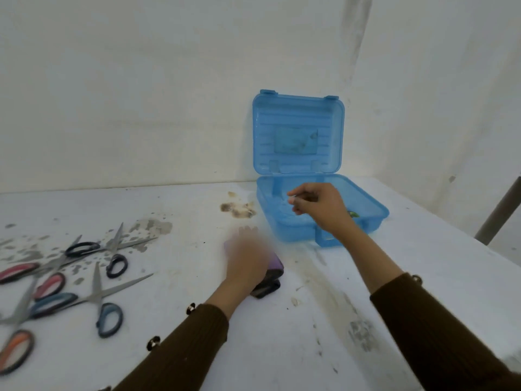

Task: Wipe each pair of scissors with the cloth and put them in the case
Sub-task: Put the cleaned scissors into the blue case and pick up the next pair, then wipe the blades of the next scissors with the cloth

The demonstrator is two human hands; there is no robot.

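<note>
On the stained white table [282,348], toward its far right, your blue see-through case [377,214] stands open. Its ribbed lid [298,114] is propped upright against the wall, with two clasps at the top edge and a paler rectangular patch in its middle. A small green object [352,213] shows inside the base, mostly hidden behind your wrist, so what it is cannot be told.

Your right hand [321,207] hovers over the case's base with its fingers loosely curled and the thumb pointing left; nothing shows in its grip.

Your left hand [248,258] is motion-blurred, lying over the cloth [270,280], a purple-and-dark bundle just left of the case's front corner. Whether the fingers grip the cloth or only rest on it cannot be told.

Far to the left lie the scissors in a loose overlapping heap, all with grey metal blades partly spread:
- black-handled scissors [117,265], farthest back
- blue-handled scissors [97,295], nearest you
- pink-handled scissors [19,270], at the edge
- orange-handled scissors [15,348], cut off by the frame

Brown sleeves [183,348] with small buttons cover both your forearms.
</note>
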